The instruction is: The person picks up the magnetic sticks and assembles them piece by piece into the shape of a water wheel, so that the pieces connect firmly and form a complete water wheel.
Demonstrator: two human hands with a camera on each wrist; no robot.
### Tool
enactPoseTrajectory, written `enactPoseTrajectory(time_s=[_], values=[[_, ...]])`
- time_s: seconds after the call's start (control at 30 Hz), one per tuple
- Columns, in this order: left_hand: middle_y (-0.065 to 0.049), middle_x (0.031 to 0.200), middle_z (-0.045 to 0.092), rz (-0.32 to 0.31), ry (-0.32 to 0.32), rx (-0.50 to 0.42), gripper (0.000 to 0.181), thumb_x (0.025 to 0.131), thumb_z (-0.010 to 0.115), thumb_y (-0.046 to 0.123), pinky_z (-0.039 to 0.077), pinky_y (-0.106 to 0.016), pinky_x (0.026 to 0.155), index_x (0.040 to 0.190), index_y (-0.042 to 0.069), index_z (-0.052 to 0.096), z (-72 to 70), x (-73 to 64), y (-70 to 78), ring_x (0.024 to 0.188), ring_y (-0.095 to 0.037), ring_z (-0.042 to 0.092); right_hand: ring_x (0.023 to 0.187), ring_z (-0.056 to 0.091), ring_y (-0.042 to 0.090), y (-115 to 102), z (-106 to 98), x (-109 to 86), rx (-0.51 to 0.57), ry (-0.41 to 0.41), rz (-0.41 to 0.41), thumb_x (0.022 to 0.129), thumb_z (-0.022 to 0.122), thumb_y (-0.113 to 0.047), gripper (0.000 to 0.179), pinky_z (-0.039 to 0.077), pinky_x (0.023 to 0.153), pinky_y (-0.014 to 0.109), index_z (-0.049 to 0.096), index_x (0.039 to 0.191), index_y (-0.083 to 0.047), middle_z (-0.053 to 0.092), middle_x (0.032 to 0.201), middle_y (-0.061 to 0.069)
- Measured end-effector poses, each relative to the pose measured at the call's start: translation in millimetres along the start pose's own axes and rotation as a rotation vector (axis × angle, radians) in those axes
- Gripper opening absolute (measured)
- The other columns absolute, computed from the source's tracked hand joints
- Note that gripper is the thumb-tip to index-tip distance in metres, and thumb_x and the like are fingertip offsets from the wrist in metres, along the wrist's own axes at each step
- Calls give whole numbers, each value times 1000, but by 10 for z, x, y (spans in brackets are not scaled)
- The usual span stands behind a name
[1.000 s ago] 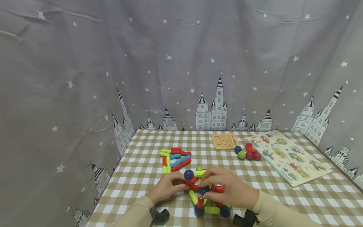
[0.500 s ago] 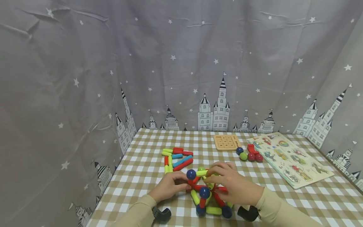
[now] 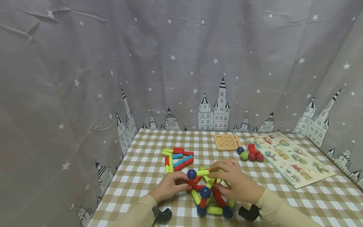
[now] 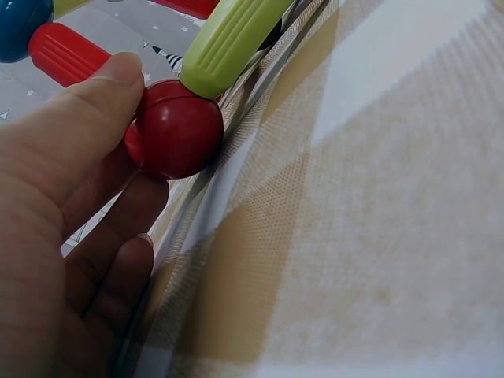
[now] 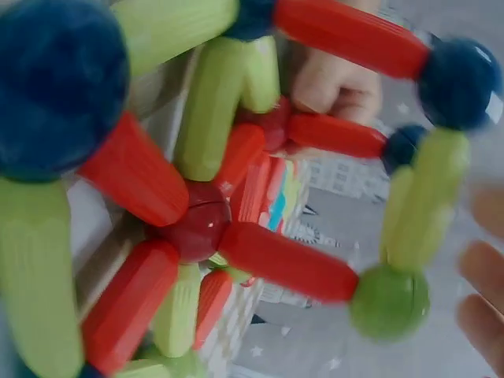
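A construction of red and green rods joined by coloured balls stands on the table. My left hand (image 3: 168, 186) is at its left side, thumb and fingers pinching a low red ball (image 4: 177, 130) where a red rod and a green rod (image 4: 228, 47) meet. My right hand (image 3: 233, 179) hovers over the right side with fingers spread and slightly bent. In the right wrist view its blurred fingertips (image 5: 482, 264) sit apart from a green ball (image 5: 390, 301). A raised blue ball (image 3: 205, 192) tops a short red rod (image 3: 203, 202) at the front. Another blue ball (image 3: 191, 174) stands near my left fingers.
Loose green, red and blue rods (image 3: 181, 159) lie behind the left hand. Farther back are a wooden number puzzle (image 3: 227, 142), several loose balls (image 3: 251, 156), a red piece (image 3: 253, 148) and a picture board (image 3: 292, 159). A grey curtain (image 3: 181, 63) closes off the back.
My right hand has let go of the front blue ball and moved up and to the right. The ball stays on its red rod. My left hand keeps its hold.
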State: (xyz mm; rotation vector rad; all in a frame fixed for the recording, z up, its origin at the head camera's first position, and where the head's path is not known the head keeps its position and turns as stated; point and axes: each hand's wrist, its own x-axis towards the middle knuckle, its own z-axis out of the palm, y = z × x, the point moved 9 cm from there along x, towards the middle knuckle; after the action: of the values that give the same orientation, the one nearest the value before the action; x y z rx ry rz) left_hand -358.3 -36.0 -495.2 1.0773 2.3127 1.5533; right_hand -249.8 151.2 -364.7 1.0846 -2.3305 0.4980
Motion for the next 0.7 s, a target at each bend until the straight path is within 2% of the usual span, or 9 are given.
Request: enactPoseTrajectory(time_s=[0.07,0.1,0.17,0.23,0.3,0.33,0.4,0.53,0.7], values=[[9,108,74,-10,5,3,21,91,80,27,58,-25,87,112,28,77,0,-8,3,98,-9,71,106,62,12,247,-133,-139,55,143,111,80,82,-1,34,43,93,27,75,108,-20,69,111,-5],[10,108,74,-14,6,6,21,91,80,27,58,-25,86,112,29,77,0,-11,6,98,-9,71,99,63,10,423,-170,-248,94,199,202,81,80,1,31,45,88,23,76,106,-17,70,108,-4],[11,107,74,-15,19,27,19,91,80,29,57,-25,87,110,30,77,-13,-24,16,98,-8,70,88,63,7,792,-138,-520,214,247,432,86,78,0,21,50,78,19,76,103,-13,73,102,0],[11,105,74,-8,36,50,17,91,80,28,57,-24,86,107,30,77,-26,-37,28,97,-6,69,82,64,4,1095,36,-822,361,201,659,90,77,-6,13,52,73,20,76,103,-10,75,102,4],[11,104,74,1,43,60,16,91,80,28,57,-24,86,106,28,78,-27,-37,35,96,-5,69,85,66,4,1245,255,-1057,488,89,795,94,75,-16,17,54,74,23,75,109,-6,76,107,9],[11,104,74,7,46,63,16,91,80,27,57,-24,86,106,28,78,-29,-34,40,96,-5,69,88,67,4,1265,335,-1127,537,47,815,95,75,-18,19,54,76,23,75,110,-6,76,109,10],[10,103,74,14,46,62,15,91,80,26,57,-25,85,106,27,77,-23,-20,53,95,-6,69,89,69,6,1260,415,-1180,589,0,777,95,75,-19,19,56,77,24,75,109,-7,76,110,10],[10,103,74,-3,36,69,15,92,79,27,57,-25,84,107,26,77,-31,-8,61,94,-6,69,89,68,6,1191,445,-1170,613,3,642,95,74,-16,10,57,75,23,76,104,-11,76,101,5],[12,103,74,-36,29,100,17,92,79,29,57,-25,84,109,28,77,-47,-31,46,94,-6,69,88,70,8,1136,469,-1147,677,-14,568,94,75,-13,10,59,76,25,76,104,-11,74,100,5]])
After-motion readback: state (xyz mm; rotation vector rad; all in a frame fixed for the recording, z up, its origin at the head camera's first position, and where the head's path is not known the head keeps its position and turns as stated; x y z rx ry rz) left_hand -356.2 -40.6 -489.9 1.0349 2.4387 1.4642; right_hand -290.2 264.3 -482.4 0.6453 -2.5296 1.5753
